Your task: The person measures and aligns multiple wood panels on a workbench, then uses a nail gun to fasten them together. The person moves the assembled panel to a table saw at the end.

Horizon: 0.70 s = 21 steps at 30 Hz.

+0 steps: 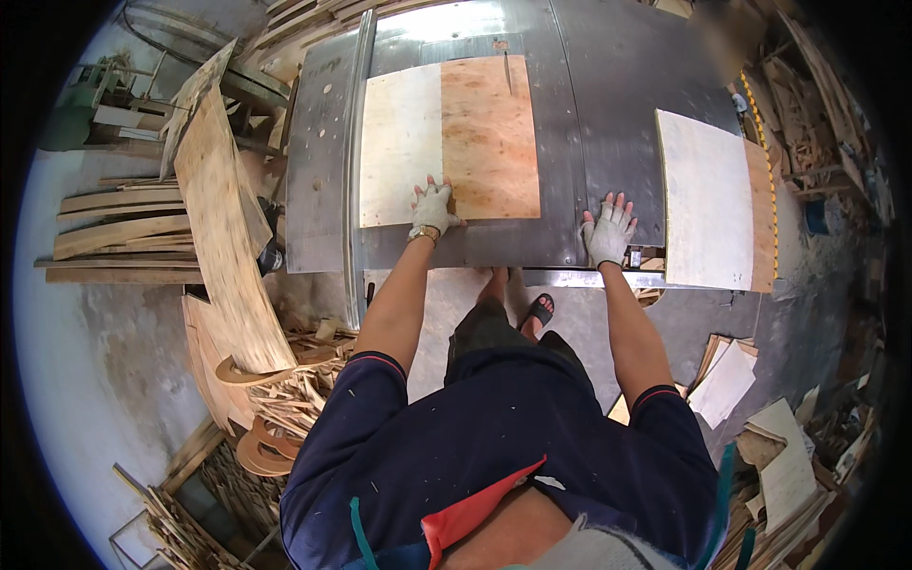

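Observation:
I stand at a grey metal saw table (608,104). My left hand (433,208), in a pale fingerless glove, presses flat on the near edge of a plywood sheet (448,138) that lies against a long metal fence (355,161); the sheet is pale on its left half and orange-brown on its right. A thin saw slot (507,74) shows near the sheet's far right corner. My right hand (608,231), gloved the same way, rests flat with fingers spread on the bare table top near its front edge, holding nothing. A second pale plywood sheet (705,211) lies to its right.
Large plywood offcuts (226,247) lean at the left of the table, with curved scraps (275,418) and strips on the floor. Stacked boards (123,233) lie far left. More sheets and scraps (760,427) litter the floor at right. My sandalled foot (539,312) stands beneath the table edge.

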Available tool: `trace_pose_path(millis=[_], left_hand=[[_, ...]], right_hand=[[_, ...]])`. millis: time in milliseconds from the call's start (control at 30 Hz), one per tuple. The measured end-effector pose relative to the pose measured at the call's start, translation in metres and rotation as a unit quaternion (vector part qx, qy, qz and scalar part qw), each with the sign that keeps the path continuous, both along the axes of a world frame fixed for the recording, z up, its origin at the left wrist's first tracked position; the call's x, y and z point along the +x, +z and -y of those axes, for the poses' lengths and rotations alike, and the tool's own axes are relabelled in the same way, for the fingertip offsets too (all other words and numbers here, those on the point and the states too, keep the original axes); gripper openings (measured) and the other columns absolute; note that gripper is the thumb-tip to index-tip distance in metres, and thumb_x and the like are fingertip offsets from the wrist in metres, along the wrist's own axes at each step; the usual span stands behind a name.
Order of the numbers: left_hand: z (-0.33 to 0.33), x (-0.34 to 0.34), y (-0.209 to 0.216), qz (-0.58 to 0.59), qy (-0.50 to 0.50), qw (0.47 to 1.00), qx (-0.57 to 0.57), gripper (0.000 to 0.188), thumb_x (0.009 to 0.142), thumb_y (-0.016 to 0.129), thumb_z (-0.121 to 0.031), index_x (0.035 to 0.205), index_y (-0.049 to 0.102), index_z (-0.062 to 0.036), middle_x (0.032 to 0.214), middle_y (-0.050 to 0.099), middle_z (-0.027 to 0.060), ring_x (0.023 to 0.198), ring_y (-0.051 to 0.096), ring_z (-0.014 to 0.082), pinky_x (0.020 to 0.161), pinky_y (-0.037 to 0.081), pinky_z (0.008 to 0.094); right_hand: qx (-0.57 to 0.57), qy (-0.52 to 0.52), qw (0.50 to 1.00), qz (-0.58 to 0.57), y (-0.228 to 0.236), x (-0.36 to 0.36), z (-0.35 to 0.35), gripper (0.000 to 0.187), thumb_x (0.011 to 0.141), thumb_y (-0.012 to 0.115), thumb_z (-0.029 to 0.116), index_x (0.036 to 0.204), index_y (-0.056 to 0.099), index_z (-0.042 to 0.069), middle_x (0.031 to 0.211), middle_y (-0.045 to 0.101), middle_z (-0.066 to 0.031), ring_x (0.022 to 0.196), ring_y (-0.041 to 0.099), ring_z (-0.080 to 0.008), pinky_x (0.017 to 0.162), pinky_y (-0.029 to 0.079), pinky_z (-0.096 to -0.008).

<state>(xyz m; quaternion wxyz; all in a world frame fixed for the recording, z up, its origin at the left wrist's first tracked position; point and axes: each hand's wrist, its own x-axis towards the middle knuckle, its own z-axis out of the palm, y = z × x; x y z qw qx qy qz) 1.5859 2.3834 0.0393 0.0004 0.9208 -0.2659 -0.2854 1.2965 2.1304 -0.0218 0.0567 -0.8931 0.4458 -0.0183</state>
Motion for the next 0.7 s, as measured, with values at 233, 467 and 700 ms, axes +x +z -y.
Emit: trace_pose_path(millis=[233, 467, 700], left_hand=[[0.028, 0.035, -0.002, 0.004, -0.015, 1.000, 0.017, 0.127, 0.058, 0.096, -0.048, 0.163, 0.026, -0.0267, 0.172, 0.009, 0.0172, 0.154, 0.013, 0.0508, 0.122, 0.027, 0.0612], [0.056, 0.078, -0.009, 0.013, -0.020, 0.999, 0.029, 0.127, 0.059, 0.095, -0.050, 0.163, 0.025, -0.0271, 0.172, 0.009, 0.0169, 0.155, 0.011, 0.0509, 0.121, 0.028, 0.0616], [0.081, 0.119, -0.025, 0.017, -0.038, 0.999, 0.014, 0.127, 0.062, 0.095, -0.048, 0.164, 0.023, -0.0255, 0.173, 0.004, 0.0162, 0.156, 0.008, 0.0493, 0.120, 0.028, 0.0647]], right_hand=[[0.000, -0.022, 1.000, -0.010, 0.004, 0.002, -0.005, 0.078, 0.098, 0.052, 0.052, 0.161, 0.030, 0.011, 0.170, 0.022, -0.0150, 0.157, 0.015, -0.0380, 0.125, 0.011, -0.0584], [0.020, -0.034, 0.998, -0.042, 0.009, 0.005, -0.005, 0.081, 0.096, 0.054, 0.052, 0.163, 0.027, 0.014, 0.172, 0.018, -0.0122, 0.158, 0.012, -0.0358, 0.126, 0.009, -0.0556], [0.019, -0.035, 0.998, -0.045, 0.001, 0.004, -0.005, 0.086, 0.094, 0.057, 0.053, 0.164, 0.024, 0.015, 0.172, 0.017, -0.0124, 0.159, 0.010, -0.0362, 0.126, 0.007, -0.0566]])
